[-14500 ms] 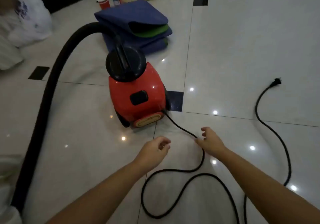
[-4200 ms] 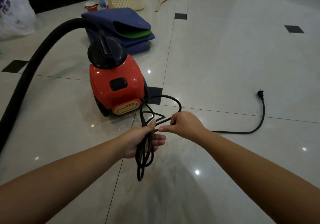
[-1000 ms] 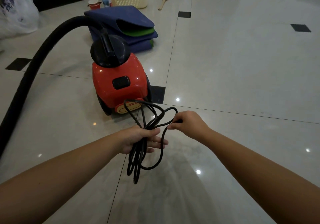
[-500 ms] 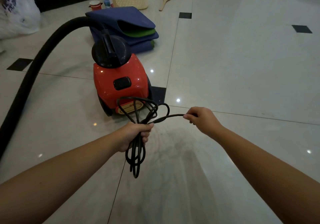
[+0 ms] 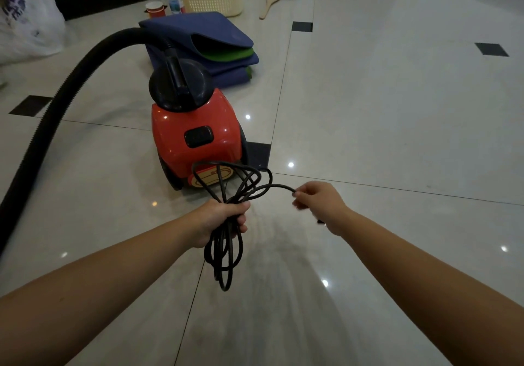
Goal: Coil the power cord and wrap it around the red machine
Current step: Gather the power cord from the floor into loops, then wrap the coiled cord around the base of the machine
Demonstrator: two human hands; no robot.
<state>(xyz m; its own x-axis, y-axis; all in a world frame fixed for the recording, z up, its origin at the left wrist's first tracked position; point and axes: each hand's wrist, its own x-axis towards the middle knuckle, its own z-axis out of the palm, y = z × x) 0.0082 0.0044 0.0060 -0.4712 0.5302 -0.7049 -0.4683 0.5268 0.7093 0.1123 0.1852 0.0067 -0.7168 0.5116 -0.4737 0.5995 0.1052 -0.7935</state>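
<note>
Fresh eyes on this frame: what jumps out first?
The red machine stands mid-floor, a thick black hose arching off its top to the left. Just in front of it, the left hand grips a bundle of black power cord loops while the right hand pinches a strand drawn out to the right. Folded blue mats lie behind the machine.
</note>
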